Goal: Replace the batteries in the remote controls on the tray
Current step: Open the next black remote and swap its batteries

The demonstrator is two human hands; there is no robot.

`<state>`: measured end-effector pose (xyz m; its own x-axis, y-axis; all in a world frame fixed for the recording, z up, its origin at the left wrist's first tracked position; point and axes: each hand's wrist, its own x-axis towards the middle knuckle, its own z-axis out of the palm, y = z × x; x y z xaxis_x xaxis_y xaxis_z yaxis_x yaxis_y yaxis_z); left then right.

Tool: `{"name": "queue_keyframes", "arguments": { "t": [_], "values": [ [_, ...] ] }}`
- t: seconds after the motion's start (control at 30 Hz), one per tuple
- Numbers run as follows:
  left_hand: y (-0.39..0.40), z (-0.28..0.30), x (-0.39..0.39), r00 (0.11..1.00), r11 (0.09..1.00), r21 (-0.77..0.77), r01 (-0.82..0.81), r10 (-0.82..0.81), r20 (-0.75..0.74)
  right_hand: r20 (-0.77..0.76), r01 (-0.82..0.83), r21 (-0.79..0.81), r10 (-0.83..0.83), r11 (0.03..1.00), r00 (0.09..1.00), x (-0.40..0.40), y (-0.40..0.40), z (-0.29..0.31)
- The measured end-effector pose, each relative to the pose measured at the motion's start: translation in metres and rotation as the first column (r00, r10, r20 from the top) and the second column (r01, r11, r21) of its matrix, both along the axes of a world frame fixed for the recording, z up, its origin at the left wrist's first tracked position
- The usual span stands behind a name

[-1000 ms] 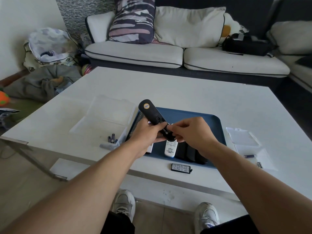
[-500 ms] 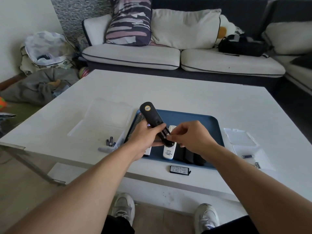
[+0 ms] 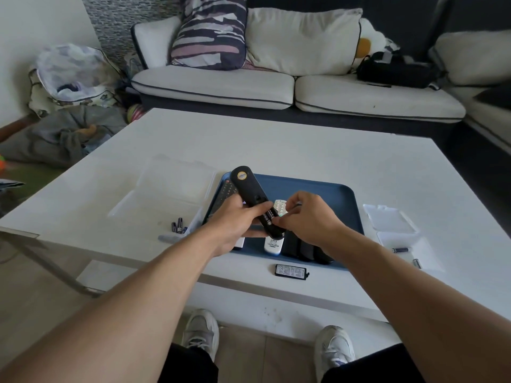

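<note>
just black remote (image 3: 255, 201) above tray's (image 3: 340, 194) near-left edge

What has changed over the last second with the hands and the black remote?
Very little. The left hand holds the black remote back side up over the blue tray as before. The right hand has kept its fingertips at the remote's open battery end, shifting only slightly. The battery cover on the table, the loose batteries and the white remote have not moved.
</note>
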<state>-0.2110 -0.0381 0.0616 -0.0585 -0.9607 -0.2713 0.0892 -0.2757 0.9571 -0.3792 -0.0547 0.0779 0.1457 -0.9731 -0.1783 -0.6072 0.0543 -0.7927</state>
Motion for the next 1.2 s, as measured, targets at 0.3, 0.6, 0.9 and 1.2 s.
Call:
{"name": "queue_keyframes", "arguments": {
  "t": [0.3,0.6,0.9,1.2],
  "values": [
    [-0.002,-0.006,0.01,0.992,0.993,0.011,-0.115,0.115,0.054,-0.245,-0.196,0.069,0.207,0.978,0.947,-0.01,0.007,0.001],
    [0.0,-0.011,0.016,0.998,0.996,0.067,-0.058,0.055,0.044,-0.824,-0.386,0.122,0.31,0.915,0.474,-0.01,0.034,-0.027],
    [0.001,-0.006,0.016,0.999,0.994,0.106,-0.002,-0.002,0.033,-0.749,-0.362,0.091,0.303,0.928,0.589,-0.02,0.033,-0.023],
    [-0.001,0.002,0.01,0.984,0.98,0.172,-0.095,0.119,-0.13,0.303,-0.207,0.261,0.124,0.943,0.945,-0.038,0.02,0.019]
  ]
}}
